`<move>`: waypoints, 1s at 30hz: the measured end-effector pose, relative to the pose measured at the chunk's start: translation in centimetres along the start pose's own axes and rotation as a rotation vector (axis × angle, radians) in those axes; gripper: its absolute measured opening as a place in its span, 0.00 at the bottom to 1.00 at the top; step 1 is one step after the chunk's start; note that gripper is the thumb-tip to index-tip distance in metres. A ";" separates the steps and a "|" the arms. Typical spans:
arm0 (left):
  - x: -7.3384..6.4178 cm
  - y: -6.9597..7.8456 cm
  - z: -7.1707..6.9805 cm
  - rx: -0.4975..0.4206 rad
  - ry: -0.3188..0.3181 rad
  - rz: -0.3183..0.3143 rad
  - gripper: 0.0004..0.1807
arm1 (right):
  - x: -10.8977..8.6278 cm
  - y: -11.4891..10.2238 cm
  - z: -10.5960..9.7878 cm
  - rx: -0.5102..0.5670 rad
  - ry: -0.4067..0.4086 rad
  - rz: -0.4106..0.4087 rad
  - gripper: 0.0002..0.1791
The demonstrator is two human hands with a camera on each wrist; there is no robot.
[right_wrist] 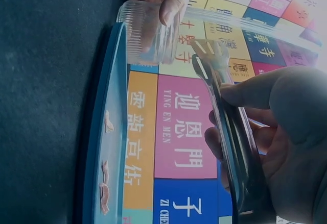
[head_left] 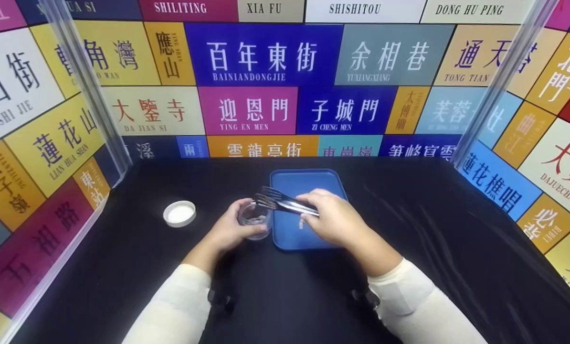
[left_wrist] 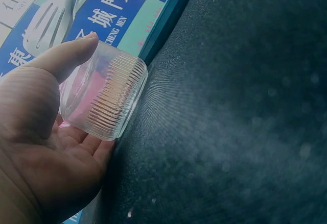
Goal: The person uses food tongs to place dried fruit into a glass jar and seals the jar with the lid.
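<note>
My left hand [head_left: 228,228] holds a clear ribbed jar [left_wrist: 115,94], thumb on one side and fingers on the other. The open jar stands upright beside the left edge of the blue tray [head_left: 309,179]. In my right hand [head_left: 337,217] is a pair of metal tongs [right_wrist: 232,147] with slotted, fork-like ends. Thumb and fingers grip them along the arms. The tong tips are spread slightly apart just above the jar's mouth, with nothing visible between them. Several small pale pink pieces [right_wrist: 104,198] lie on the tray.
A round white lid [head_left: 179,213] lies on the black tablecloth [head_left: 285,296], left of the jar. Upright panels with colourful printed signs [head_left: 263,55] enclose the back and sides of the table.
</note>
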State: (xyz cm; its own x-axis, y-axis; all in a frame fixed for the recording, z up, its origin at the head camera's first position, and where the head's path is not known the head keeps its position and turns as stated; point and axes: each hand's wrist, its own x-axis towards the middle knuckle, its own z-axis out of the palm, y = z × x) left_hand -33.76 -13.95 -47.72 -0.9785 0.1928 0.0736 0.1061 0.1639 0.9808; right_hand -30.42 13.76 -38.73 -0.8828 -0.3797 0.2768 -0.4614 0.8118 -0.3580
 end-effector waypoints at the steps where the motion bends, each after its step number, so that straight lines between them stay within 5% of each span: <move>1: 0.0 0.0 0.0 -0.010 -0.007 0.003 0.50 | 0.0 0.2 -0.1 0.002 -0.007 0.003 0.23; 13: -0.2 0.1 -0.2 0.086 0.028 -0.020 0.52 | 1.0 5.0 -1.5 0.079 -0.086 -0.019 0.30; 18: -0.2 0.2 -0.2 0.102 0.029 -0.015 0.52 | 1.4 7.1 -1.6 0.063 -0.033 0.008 0.29; 23: -0.1 0.3 -0.3 0.134 0.039 -0.032 0.52 | 1.6 7.6 -1.7 0.015 0.030 0.059 0.29; 30: -0.1 0.2 -0.3 0.130 0.034 -0.033 0.53 | 1.6 7.9 -1.8 0.033 -0.015 0.097 0.36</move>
State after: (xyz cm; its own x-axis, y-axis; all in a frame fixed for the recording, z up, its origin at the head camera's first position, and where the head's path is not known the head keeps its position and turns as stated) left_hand -33.70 -14.23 -47.51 -0.9871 0.1523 0.0501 0.0937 0.2942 0.9511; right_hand -35.37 20.36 -39.51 -0.9245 -0.3071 0.2257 -0.3762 0.8301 -0.4116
